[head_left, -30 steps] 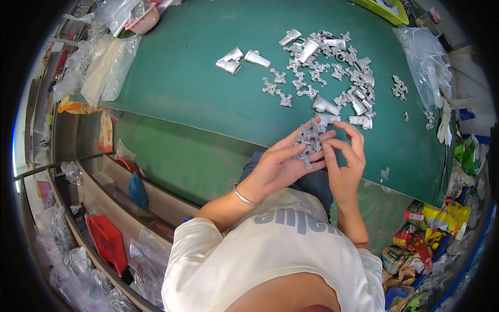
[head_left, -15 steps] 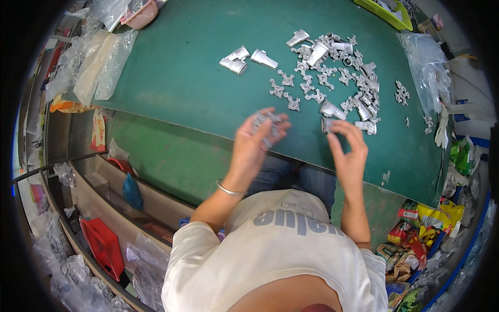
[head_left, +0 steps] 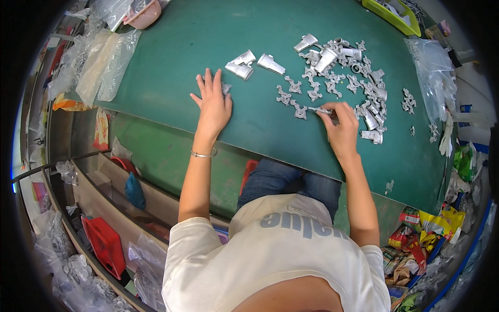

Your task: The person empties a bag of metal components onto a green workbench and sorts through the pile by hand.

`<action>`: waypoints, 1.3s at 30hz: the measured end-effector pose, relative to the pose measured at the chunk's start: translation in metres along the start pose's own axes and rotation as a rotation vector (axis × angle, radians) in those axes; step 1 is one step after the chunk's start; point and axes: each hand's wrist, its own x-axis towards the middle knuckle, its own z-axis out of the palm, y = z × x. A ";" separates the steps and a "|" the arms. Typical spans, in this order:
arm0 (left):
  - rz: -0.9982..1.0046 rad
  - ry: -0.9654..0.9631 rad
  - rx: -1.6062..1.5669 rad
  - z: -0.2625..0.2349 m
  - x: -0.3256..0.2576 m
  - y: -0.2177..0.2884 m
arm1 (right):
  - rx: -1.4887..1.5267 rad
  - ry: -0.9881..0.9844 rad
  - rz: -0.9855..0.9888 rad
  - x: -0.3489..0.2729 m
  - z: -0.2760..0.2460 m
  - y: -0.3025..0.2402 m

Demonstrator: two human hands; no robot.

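Note:
My left hand (head_left: 212,108) lies palm down on the green tabletop, its fingers spread apart. Beside its index finger a bit of a grey metal casting (head_left: 226,88) pokes out; whatever else is under the palm is hidden. Between thumb and fingertips, my right hand (head_left: 343,127) pinches a small grey metal bracket (head_left: 320,110) at the near edge of a loose heap. Similar small brackets (head_left: 300,110) lie just left of it. Silvery tapered metal tubes (head_left: 326,60) are mixed among the brackets, and a few tubes (head_left: 271,64) rest apart, beyond my left hand.
Plastic bags (head_left: 104,67) hang over the table's left edge, and more plastic (head_left: 429,73) lies at the right. A pink bowl (head_left: 142,14) and a yellow-green tray (head_left: 396,15) stand at the back. A white glove (head_left: 446,136) is on the right edge.
My left hand, earlier raised with small metal castings in its fingers, has moved left and forward onto the tabletop and spread. My right hand has left a metal tube and now pinches a small bracket.

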 end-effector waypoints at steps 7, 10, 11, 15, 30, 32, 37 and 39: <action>-0.099 -0.439 -1.221 -0.032 -0.066 0.089 | 0.243 0.080 -0.311 -0.025 -0.008 -0.026; -0.216 -0.431 -1.386 -0.024 -0.083 0.105 | 0.285 0.053 -0.368 -0.033 -0.006 -0.030; -0.221 -0.388 -1.420 -0.023 -0.083 0.105 | 0.291 0.068 -0.299 -0.032 -0.006 -0.033; -0.243 -0.287 -1.504 -0.024 -0.084 0.105 | 0.640 0.026 0.147 -0.032 -0.009 -0.047; -0.256 -0.278 -1.567 -0.035 -0.088 0.104 | 0.932 -0.197 0.458 -0.032 -0.020 -0.065; -0.252 -0.278 -1.556 -0.038 -0.089 0.105 | 0.910 -0.182 0.462 -0.031 -0.020 -0.067; -0.213 -0.278 -1.543 -0.044 -0.092 0.107 | 0.852 -0.191 0.450 -0.032 -0.023 -0.068; -0.214 -0.288 -1.527 -0.046 -0.092 0.107 | 0.848 -0.184 0.432 -0.031 -0.024 -0.069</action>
